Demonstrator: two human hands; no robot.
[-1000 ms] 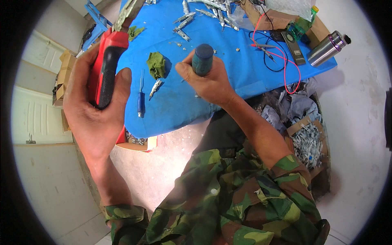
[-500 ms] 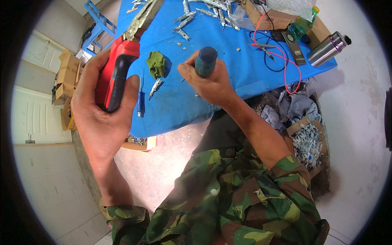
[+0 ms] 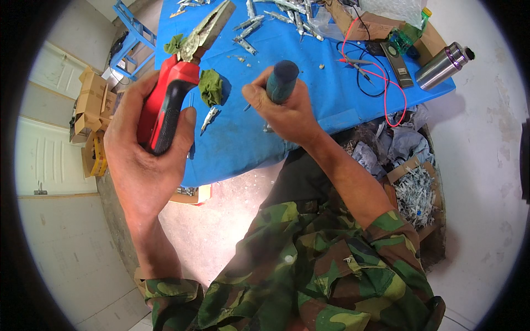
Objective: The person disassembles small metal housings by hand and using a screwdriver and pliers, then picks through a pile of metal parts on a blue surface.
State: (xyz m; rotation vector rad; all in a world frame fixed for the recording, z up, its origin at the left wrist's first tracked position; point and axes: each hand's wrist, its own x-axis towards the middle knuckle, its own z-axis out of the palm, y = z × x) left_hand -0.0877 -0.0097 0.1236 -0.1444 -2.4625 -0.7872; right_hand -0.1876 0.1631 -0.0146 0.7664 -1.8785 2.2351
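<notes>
Carton (image 3: pixel 401 170) w/ pale scraps (image 3: pixel 414 199); box (image 3: pixel 205 193) w/ metal pcs (image 3: pixel 188 191); L hand (image 3: pixel 144 165): pliers (image 3: pixel 174 108).

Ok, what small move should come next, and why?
I'd probably lower the red-and-black pliers toward the blue-covered table: the left hand holds them raised, while the right hand grips the teal-handled tool nearer the tabletop.

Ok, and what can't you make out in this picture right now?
In the head view:
Slim tool: mostly hidden behind the left hand.
Dark handle: lower part covered by the right hand.
Metal pieces: pile cut off by the top edge.
Box: contents too small to identify.
</notes>
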